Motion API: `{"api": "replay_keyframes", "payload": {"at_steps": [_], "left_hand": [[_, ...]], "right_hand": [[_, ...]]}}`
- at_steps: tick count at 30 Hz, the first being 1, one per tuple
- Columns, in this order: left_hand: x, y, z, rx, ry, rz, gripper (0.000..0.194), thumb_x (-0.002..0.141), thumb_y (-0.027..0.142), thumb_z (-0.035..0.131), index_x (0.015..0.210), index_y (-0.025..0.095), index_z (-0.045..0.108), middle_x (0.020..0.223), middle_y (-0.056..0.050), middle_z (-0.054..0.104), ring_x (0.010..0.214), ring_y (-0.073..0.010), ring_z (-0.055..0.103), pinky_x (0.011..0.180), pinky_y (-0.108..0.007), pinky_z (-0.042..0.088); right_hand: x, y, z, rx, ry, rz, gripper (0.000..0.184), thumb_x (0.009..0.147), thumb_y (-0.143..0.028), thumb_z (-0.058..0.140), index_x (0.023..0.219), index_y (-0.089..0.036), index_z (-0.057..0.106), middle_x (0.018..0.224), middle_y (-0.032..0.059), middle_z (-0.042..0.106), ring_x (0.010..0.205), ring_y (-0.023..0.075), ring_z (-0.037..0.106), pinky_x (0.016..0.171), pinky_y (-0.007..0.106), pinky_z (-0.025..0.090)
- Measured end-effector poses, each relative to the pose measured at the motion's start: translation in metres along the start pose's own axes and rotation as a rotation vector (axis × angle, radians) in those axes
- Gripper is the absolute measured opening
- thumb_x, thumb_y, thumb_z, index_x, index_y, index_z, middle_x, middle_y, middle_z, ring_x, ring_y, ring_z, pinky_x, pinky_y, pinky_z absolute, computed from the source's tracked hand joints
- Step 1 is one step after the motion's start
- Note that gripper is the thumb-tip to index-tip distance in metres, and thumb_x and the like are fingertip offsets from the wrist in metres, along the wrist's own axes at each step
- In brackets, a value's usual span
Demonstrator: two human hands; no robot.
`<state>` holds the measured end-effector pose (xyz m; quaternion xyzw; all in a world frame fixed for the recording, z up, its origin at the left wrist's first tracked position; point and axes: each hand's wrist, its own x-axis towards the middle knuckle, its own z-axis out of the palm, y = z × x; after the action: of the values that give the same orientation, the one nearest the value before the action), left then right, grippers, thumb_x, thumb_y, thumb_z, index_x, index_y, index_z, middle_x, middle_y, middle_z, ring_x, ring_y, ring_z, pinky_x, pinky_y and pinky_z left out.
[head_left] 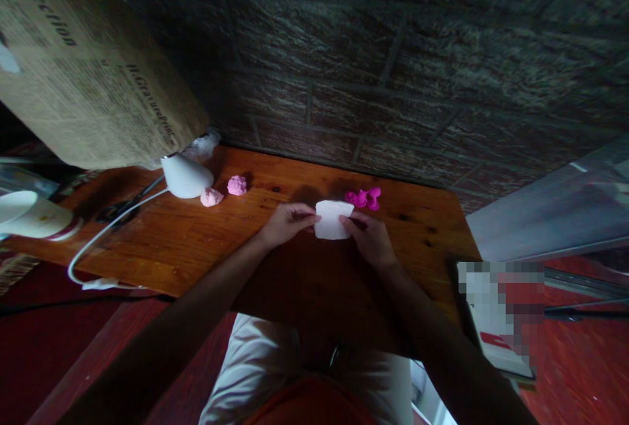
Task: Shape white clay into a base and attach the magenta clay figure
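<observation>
A small white piece of paper (332,221), roughly square, is held up over the wooden table between both hands. My left hand (289,223) pinches its left edge between thumb and fingers. On the opposite edge, my right hand (372,236) grips the paper with the thumb on the near face. Just behind the right hand lie bright pink pieces (362,198), whose kind I cannot make out. Farther left sit two crumpled pink lumps, a darker one (236,185) and a paler one (211,197).
A lamp with a white base (187,176) and printed shade (103,78) stands on the left of the wooden table (187,241). Its white cable (98,235) loops over the front edge. A paper cup (34,215) is at far left. A brick wall (344,71) rises behind.
</observation>
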<state>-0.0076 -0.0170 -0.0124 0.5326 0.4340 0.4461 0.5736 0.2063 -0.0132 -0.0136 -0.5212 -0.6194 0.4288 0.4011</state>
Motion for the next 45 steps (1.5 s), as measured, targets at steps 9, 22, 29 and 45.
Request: {"api": "replay_keyframes", "payload": {"at_steps": [9,22,29,45], "left_hand": [[-0.0009,0.0041,0.0055,-0.002,0.059,0.001,0.034,0.068,0.040,0.084,0.085,0.013,0.073,0.080,-0.003,0.076,0.063,-0.0120,0.067,0.063,-0.025,0.059],[-0.0001,0.0004,0.0051,0.036,0.069,0.059,0.032,0.071,0.042,0.080,0.083,0.014,0.069,0.074,-0.001,0.074,0.058,-0.0110,0.066,0.057,-0.022,0.057],[-0.0006,-0.0003,0.0042,-0.018,0.057,0.023,0.043,0.065,0.038,0.086,0.097,0.013,0.069,0.087,-0.005,0.077,0.066,-0.0137,0.070,0.060,-0.025,0.059],[-0.0003,0.0031,0.0057,0.062,0.037,0.037,0.028,0.070,0.040,0.081,0.075,0.014,0.071,0.071,-0.001,0.071,0.059,-0.0104,0.063,0.060,-0.022,0.055]], "right_hand": [[0.0002,-0.0008,0.0002,0.042,0.024,0.012,0.032,0.077,-0.047,0.068,0.091,-0.020,0.078,0.092,0.0064,0.078,0.080,0.0219,0.069,0.073,0.034,0.055],[-0.0012,-0.0016,-0.0002,0.010,0.028,0.010,0.031,0.079,-0.046,0.066,0.092,-0.020,0.078,0.087,0.0059,0.077,0.079,0.0219,0.069,0.073,0.034,0.054],[0.0000,0.0013,-0.0007,0.020,0.036,-0.007,0.034,0.080,-0.047,0.066,0.095,-0.019,0.077,0.093,0.0070,0.078,0.082,0.0222,0.070,0.075,0.034,0.055],[-0.0014,-0.0023,0.0001,-0.005,0.033,-0.016,0.030,0.080,-0.046,0.066,0.088,-0.020,0.077,0.085,0.0065,0.077,0.088,0.0246,0.069,0.079,0.037,0.054]]}}
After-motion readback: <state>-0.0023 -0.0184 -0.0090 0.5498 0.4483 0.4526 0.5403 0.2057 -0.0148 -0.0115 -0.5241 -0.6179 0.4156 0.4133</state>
